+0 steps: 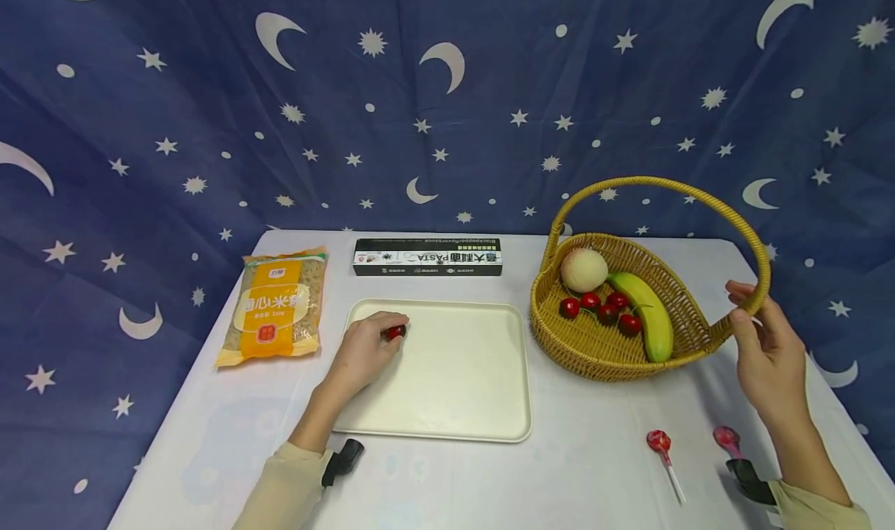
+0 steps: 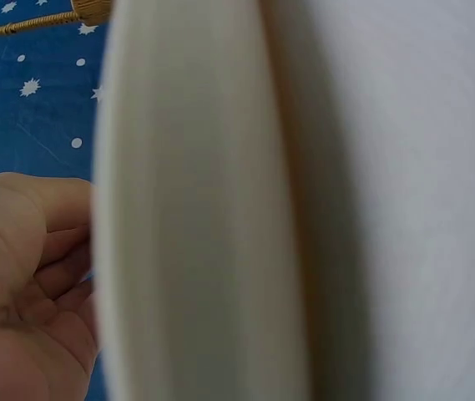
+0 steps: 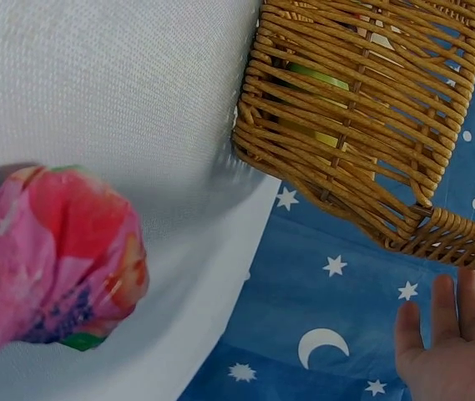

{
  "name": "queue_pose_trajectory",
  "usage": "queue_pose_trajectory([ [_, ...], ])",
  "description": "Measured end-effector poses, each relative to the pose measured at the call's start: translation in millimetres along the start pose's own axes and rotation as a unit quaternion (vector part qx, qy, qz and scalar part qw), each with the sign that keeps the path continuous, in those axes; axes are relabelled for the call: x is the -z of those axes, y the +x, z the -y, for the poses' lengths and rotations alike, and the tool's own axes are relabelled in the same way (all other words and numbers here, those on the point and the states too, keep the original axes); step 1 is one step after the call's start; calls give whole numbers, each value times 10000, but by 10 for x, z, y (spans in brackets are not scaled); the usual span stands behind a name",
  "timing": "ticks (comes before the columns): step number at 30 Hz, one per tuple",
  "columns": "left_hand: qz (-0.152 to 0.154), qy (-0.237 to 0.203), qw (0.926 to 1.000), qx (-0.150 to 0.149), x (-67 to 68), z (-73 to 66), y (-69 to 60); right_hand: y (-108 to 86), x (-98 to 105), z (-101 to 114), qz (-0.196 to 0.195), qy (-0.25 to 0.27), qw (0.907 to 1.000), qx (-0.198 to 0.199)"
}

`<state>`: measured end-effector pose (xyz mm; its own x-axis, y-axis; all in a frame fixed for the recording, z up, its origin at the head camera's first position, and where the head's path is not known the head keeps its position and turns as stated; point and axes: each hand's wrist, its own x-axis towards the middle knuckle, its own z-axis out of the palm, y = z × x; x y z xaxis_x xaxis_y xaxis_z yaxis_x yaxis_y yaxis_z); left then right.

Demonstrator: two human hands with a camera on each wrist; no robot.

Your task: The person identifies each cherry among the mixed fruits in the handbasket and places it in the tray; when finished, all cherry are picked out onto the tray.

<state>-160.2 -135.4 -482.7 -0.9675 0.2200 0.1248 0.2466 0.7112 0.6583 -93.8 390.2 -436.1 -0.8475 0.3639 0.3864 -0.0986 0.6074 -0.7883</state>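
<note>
My left hand (image 1: 367, 351) is over the left part of a cream tray (image 1: 461, 374), pinching a dark red cherry (image 1: 395, 332) between thumb and fingers. The left wrist view shows the palm beside the blurred tray rim (image 2: 195, 209); the cherry is hidden there. On the right, my right hand (image 1: 772, 351) holds the wicker basket (image 1: 594, 367) at the lower right end of its arched handle, thumb and a finger on either side. Several cherries (image 1: 608, 314), a banana (image 1: 646, 312) and a pale round fruit (image 1: 584, 270) lie in the basket. Three fingertips (image 3: 444, 301) show below the handle.
A yellow grain bag (image 1: 276, 305) lies left of the tray, and a black-and-white pasta box (image 1: 428, 257) lies behind it. Two wrapped lollipops, one red (image 1: 659, 441) and one pink (image 1: 727, 440), lie in front of the basket. A star-patterned blue cloth (image 1: 447, 126) hangs behind.
</note>
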Motion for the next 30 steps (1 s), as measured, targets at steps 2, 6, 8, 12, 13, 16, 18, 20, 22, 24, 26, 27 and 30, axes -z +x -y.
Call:
queue_pose_trajectory([
  [2, 5, 40, 10000, -23, -3, -3, 2, 1, 2, 1, -7, 28, 10000, 17],
  [6, -9, 104, 9999, 3, -4, -2, -1, 7, 2, -5, -14, 76, 10000, 62],
  [8, -7, 125, 9999, 30, -4, 1, -6, 9, 1, -9, -10, 78, 9999, 71],
  [12, -36, 110, 9999, 79, 1, 0, -18, 6, 1, -14, 2, 40, 10000, 44],
  [13, -57, 109, 9999, 88, 4, -3, -21, 5, 1, -14, 8, 27, 10000, 36],
  [16, -129, 93, 9998, 116, 16, -14, -34, 2, 3, -11, 13, 8, 10000, 31],
  [18, -166, 100, 9998, 108, 24, -21, -42, 1, 4, -8, 1, 13, 10000, 50],
  [20, -209, 75, 9997, 83, 32, -32, -47, 0, 4, -5, -7, 62, 9999, 86],
  [22, -274, 50, 9996, 38, 44, -51, -53, -1, 3, -2, -16, 103, 9999, 114],
  [24, -346, -8, 9994, -7, 54, -72, -53, 0, 1, 1, -17, 108, 9999, 132],
  [26, -400, -78, 9992, -44, 67, -101, -51, 3, 0, 2, -12, 102, 9998, 145],
  [27, -421, -108, 9990, -74, 73, -116, -50, 5, -2, 2, -11, 86, 9998, 151],
  [30, -421, -165, 9988, -165, 89, -171, -41, 6, -7, 6, -1, 75, 9998, 188],
])
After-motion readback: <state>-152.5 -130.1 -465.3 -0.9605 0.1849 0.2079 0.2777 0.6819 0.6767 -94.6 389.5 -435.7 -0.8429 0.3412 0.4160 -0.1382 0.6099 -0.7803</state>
